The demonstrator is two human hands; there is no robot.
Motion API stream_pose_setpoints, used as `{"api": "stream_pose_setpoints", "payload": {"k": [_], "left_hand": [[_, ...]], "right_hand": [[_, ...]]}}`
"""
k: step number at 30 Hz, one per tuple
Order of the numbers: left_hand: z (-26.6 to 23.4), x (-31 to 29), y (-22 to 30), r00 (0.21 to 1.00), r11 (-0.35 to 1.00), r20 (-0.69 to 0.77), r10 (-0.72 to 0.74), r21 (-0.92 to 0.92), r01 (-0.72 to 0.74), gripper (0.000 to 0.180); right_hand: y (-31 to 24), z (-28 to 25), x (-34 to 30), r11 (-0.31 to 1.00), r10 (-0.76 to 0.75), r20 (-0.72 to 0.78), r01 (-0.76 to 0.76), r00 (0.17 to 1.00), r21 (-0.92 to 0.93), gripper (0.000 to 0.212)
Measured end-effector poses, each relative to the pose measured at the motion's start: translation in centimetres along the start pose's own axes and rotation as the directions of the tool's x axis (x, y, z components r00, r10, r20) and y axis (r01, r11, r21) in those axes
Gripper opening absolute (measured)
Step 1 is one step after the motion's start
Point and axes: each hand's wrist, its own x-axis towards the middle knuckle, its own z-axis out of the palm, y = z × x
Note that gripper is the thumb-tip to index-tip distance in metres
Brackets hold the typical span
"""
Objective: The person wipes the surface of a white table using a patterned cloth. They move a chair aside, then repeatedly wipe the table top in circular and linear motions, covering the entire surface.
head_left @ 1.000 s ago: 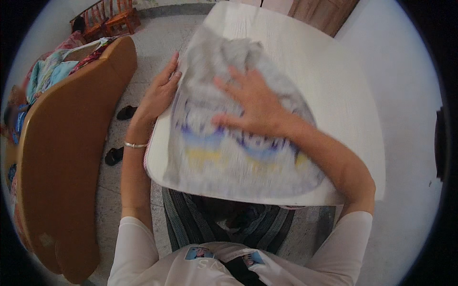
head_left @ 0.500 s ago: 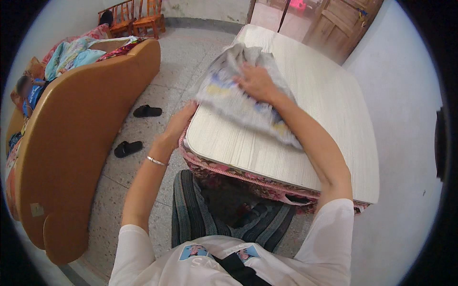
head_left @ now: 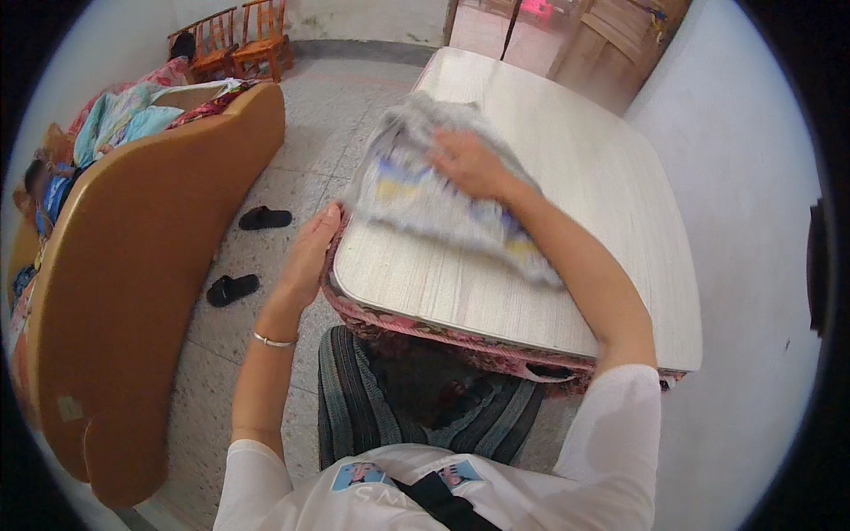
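A white wood-grain tabletop [head_left: 567, 168] stretches out before me, with a pink floral cloth skirt [head_left: 425, 332] hanging around its side. Across its left part lies a grey towel [head_left: 403, 199] with blue and yellow patches, slightly blurred. My right hand [head_left: 469, 164] rests palm down on the towel, its fingers stretched out and not wrapped around it. At the table's left edge, my left hand [head_left: 312, 252] touches the side near the corner with straight fingers; it holds nothing that I can see.
To the left stands a tan, curved-sided bed or couch [head_left: 150, 265] heaped with bedding [head_left: 124, 115]; a person in blue lies there. Two black slippers [head_left: 266, 218] lie on the speckled floor. Wooden chairs [head_left: 258, 44] stand at the back, a wooden door [head_left: 611, 53] beyond the table, a white wall [head_left: 735, 221] at right.
The view has shifted slightly. My left hand has slid a little toward me along the table edge. The towel's raised far folds lie flatter, with my right hand still on it.
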Motion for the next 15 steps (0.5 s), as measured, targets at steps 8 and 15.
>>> {"api": "stream_pose_setpoints", "payload": {"k": [8,15], "left_hand": [[0.5,1.0,1.8,0.952,0.791,0.183,0.244,0.531,-0.304,0.051],[3.2,1.5,1.7,0.924,0.356,0.242,0.296,0.87,-0.342,0.054]], "right_hand": [[-2.8,-1.5,-1.6,0.996,0.083,0.08,-0.082,0.993,-0.026,0.054],[-9.6,-10.3,-17.7,0.938,0.011,0.097,-0.044,0.995,0.343,0.045]]}}
